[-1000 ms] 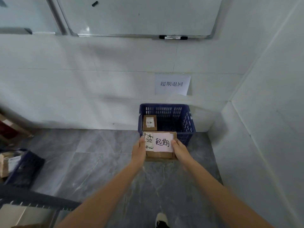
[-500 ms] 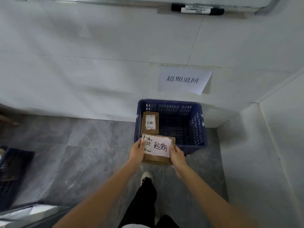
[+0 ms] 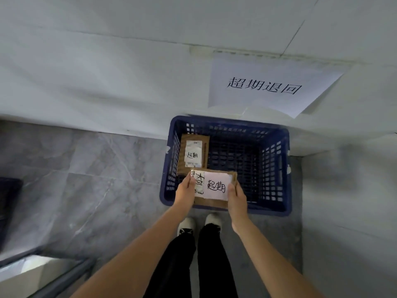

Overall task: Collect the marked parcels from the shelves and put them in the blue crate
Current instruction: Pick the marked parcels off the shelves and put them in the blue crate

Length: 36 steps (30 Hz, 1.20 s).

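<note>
A blue crate [image 3: 277,168] stands on the floor against the wall, right in front of my feet. Inside it, at the left, lies a small brown parcel [image 3: 193,153] with a handwritten white label. I hold a second brown cardboard parcel [image 3: 216,187] with a pink handwritten label over the crate's near left corner. My left hand [image 3: 185,191] grips its left edge and my right hand [image 3: 236,195] grips its right edge. The parcel's underside is hidden.
A white paper sign [image 3: 266,87] with printed characters is taped to the wall above the crate. Grey tiled floor [image 3: 96,179] lies to the left, a white wall [image 3: 348,211] closes the right. A dark crate edge [image 3: 8,196] and a shelf frame [image 3: 43,274] sit at the left.
I have stepped closer to the crate, and the parcel in both hands has moved forward from in front of the crate's near rim to above its near left corner.
</note>
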{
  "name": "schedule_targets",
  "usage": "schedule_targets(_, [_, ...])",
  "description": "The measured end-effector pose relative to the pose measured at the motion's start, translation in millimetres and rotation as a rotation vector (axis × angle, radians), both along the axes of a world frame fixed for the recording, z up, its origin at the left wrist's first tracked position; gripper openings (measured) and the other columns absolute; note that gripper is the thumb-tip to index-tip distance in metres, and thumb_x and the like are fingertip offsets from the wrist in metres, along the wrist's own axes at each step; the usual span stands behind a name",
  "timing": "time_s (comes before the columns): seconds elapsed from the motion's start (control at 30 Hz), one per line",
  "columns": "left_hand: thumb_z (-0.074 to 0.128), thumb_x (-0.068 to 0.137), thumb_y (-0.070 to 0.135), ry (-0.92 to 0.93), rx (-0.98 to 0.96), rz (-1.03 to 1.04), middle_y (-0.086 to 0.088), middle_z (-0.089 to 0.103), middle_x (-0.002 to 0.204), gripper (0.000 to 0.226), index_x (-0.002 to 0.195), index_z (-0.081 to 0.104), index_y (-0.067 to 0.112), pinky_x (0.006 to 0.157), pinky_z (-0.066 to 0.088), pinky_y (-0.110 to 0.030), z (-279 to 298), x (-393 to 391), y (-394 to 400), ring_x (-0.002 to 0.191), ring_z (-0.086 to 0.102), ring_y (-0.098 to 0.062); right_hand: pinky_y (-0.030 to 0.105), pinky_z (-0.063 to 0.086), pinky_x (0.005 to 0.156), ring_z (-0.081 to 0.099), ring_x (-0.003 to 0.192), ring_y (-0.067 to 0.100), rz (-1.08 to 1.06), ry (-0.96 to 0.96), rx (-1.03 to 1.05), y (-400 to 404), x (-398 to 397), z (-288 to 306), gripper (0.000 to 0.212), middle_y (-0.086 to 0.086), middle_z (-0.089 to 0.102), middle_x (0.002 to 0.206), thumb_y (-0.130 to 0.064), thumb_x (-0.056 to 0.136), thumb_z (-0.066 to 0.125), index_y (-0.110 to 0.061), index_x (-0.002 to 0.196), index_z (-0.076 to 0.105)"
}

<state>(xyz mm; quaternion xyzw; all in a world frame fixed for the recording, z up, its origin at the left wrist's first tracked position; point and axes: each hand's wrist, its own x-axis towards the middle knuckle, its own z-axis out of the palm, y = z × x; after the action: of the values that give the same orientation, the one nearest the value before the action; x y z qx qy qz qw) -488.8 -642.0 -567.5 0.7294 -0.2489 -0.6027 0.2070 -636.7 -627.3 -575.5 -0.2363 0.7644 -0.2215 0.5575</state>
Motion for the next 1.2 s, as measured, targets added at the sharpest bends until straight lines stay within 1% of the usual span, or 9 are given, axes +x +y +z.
schedule_targets(0.1, [0.035, 0.104, 0.026, -0.016, 0.092, -0.01, 0.001, 0.067, 0.102, 0.038, 0.138, 0.049, 0.018, 0.084, 0.052, -0.037, -47.5, -6.9, -6.3, 0.094, 0.064, -0.022, 0.047, 0.045, 0.102, 0.057, 0.113, 0.024, 0.034, 0.005, 0.013, -12.3, -11.1, -42.2, 0.043, 0.005, 0.061, 0.127, -0.034, 0.103, 0.036, -0.024, 0.145, 0.043])
schedule_targets(0.37, [0.032, 0.105, 0.02, -0.088, 0.199, -0.031, 0.012, 0.051, 0.08, 0.043, 0.148, 0.034, 0.018, 0.054, 0.034, -0.018, -119.1, -30.2, -14.7, 0.063, 0.044, -0.006, 0.033, 0.042, 0.092, 0.052, 0.108, 0.019, 0.054, -0.012, 0.183, -22.2, -39.4, -124.7, 0.042, 0.002, 0.056, 0.13, -0.025, 0.103, 0.039, -0.021, 0.144, 0.044])
schedule_targets(0.57, [0.032, 0.105, 0.024, -0.128, 0.274, -0.011, 0.0, 0.056, 0.103, 0.044, 0.148, 0.036, 0.019, 0.056, 0.037, -0.022, -142.1, -21.4, -22.3, 0.067, 0.047, -0.009, 0.039, 0.048, 0.094, 0.06, 0.108, 0.028, 0.089, -0.036, 0.232, -31.4, -30.6, -149.8, 0.037, 0.007, 0.063, 0.124, -0.021, 0.102, 0.04, -0.018, 0.137, 0.054])
schedule_targets(0.7, [0.032, 0.104, 0.022, -0.123, 0.309, 0.028, 0.005, 0.054, 0.092, 0.043, 0.147, 0.036, 0.018, 0.057, 0.035, -0.019, -149.8, -15.0, -30.1, 0.066, 0.043, -0.006, 0.037, 0.048, 0.086, 0.059, 0.103, 0.03, 0.182, 0.044, 0.261, -43.4, -24.2, -154.1, 0.031, 0.012, 0.064, 0.118, -0.02, 0.102, 0.04, -0.013, 0.121, 0.062])
schedule_targets(0.83, [0.032, 0.105, 0.02, -0.106, 0.331, 0.02, -0.004, 0.058, 0.12, 0.044, 0.148, 0.034, 0.016, 0.058, 0.031, -0.016, -160.9, -13.7, -37.1, 0.066, 0.04, -0.004, 0.04, 0.047, 0.089, 0.057, 0.106, 0.033, 0.27, 0.098, 0.314, -55.8, -23.1, -160.5, 0.035, 0.015, 0.061, 0.122, -0.022, 0.102, 0.036, -0.006, 0.125, 0.059])
schedule_targets(0.93, [0.031, 0.105, 0.019, -0.113, 0.31, 0.024, -0.001, 0.058, 0.114, 0.044, 0.148, 0.033, 0.015, 0.058, 0.032, -0.017, -166.3, -14.0, -36.3, 0.066, 0.04, -0.004, 0.043, 0.047, 0.093, 0.058, 0.11, 0.036, 0.304, 0.103, 0.341, -56.7, -22.6, -167.0, 0.035, 0.017, 0.061, 0.124, -0.022, 0.102, 0.037, -0.005, 0.124, 0.059])
schedule_targets(1.07, [0.031, 0.104, 0.016, -0.065, 0.351, 0.055, -0.009, 0.053, 0.137, 0.046, 0.15, 0.03, 0.018, 0.064, 0.039, -0.024, -175.0, -8.2, -37.2, 0.071, 0.048, -0.008, 0.04, 0.049, 0.085, 0.06, 0.103, 0.033, 0.278, 0.089, 0.316, -50.2, -20.0, -168.0, 0.031, 0.017, 0.064, 0.116, -0.019, 0.102, 0.039, -0.006, 0.117, 0.063])
schedule_targets(1.13, [0.031, 0.102, 0.014, 0.007, 0.409, 0.131, -0.01, 0.061, 0.121, 0.047, 0.148, 0.034, 0.019, 0.066, 0.043, -0.029, -174.6, -7.1, -42.9, 0.078, 0.055, -0.016, 0.035, 0.045, 0.077, 0.058, 0.096, 0.028, 0.258, 0.074, 0.307, -47.0, -20.1, -169.6, 0.031, 0.015, 0.064, 0.112, -0.018, 0.102, 0.038, -0.008, 0.118, 0.063])
schedule_targets(1.2, [0.035, 0.101, 0.028, 0.076, 0.43, 0.185, -0.004, 0.069, 0.089, 0.038, 0.129, 0.057, 0.015, 0.066, 0.047, -0.032, -172.7, -3.7, -48.1, 0.073, 0.06, -0.017, 0.032, 0.045, 0.077, 0.058, 0.094, 0.026, 0.246, 0.057, 0.303, -44.9, -20.5, -173.6, 0.032, 0.013, 0.064, 0.11, -0.02, 0.102, 0.038, -0.01, 0.118, 0.064])
